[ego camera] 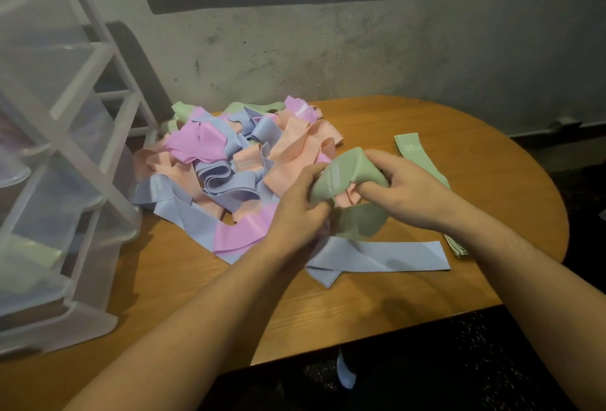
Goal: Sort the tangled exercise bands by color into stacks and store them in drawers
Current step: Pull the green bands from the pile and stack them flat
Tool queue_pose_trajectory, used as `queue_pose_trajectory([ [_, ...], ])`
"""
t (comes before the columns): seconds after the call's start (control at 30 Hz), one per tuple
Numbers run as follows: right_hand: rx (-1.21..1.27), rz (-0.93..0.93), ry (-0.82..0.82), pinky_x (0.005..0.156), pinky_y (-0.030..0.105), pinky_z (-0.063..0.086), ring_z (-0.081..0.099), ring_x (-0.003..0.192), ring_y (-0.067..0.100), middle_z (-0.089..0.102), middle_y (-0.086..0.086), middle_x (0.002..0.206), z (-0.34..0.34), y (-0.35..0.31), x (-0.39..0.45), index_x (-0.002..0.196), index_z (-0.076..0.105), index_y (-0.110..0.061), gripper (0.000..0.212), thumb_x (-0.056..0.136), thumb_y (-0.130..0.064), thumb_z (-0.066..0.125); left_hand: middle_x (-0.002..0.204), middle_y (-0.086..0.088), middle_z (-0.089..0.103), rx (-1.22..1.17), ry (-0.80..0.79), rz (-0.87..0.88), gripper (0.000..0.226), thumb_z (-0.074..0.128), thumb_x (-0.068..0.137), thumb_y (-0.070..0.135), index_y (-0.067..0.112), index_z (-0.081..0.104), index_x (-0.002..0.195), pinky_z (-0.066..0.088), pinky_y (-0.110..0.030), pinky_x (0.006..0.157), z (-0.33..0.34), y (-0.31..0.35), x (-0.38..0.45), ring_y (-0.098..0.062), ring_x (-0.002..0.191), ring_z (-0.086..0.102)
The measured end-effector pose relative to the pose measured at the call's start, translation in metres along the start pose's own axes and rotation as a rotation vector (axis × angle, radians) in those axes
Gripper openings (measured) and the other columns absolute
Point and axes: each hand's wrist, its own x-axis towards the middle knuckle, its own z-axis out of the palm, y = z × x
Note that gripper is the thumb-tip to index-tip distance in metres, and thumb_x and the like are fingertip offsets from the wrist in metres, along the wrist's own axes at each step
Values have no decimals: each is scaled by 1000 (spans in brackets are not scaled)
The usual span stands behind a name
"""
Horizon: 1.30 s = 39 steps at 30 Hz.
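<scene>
Mid-frame, both the left hand [300, 204] and right hand [392, 186] are gripping a green band [347, 176], teasing it off the tangled pile [229, 161], and next it's probably needing flattening onto the green stack [423, 161] at right.

Pile [229, 161]: bands in four pastel colours, namely pink, peach, lilac-blue, pale green. Held band [344, 177]: pale green, white stripe print. Flat band [387, 255]: lilac-blue. Stack [416, 156]: pale green, white "30" marking. Table [360, 299]: warm brown wood grain. Drawers [49, 181]: frosted clear, white frame. Wall [360, 59]: mottled grey.
</scene>
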Motion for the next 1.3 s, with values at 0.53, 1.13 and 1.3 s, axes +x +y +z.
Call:
queue_pose_trajectory([
  [0.53,-146,-78,165,67,13,38,51,83,6,57,-1,92,-17,21,-5,87,61,-20,20,79,-38,56,94,18,69,-96,130,-38,32,64,90,-7,24,70,96,48,-15,72,-53,31,-2,2,83,60],
  [1.13,481,122,271,93,36,48,62,97,2,72,-12,101,4,-29,6,105,73,-28,27,104,-32,46,86,7,62,-91,-60,-138,26,65,95,35,30,63,121,49,-22,79,-60,56,-27,-1,83,58],
  [1.3,758,195,181,80,36,47,62,94,21,68,11,103,-2,-48,7,121,67,-14,29,101,-28,52,91,13,71,-77,-84,-105,8,59,99,14,14,67,103,52,-20,79,-60,60,-25,-2,85,64],
])
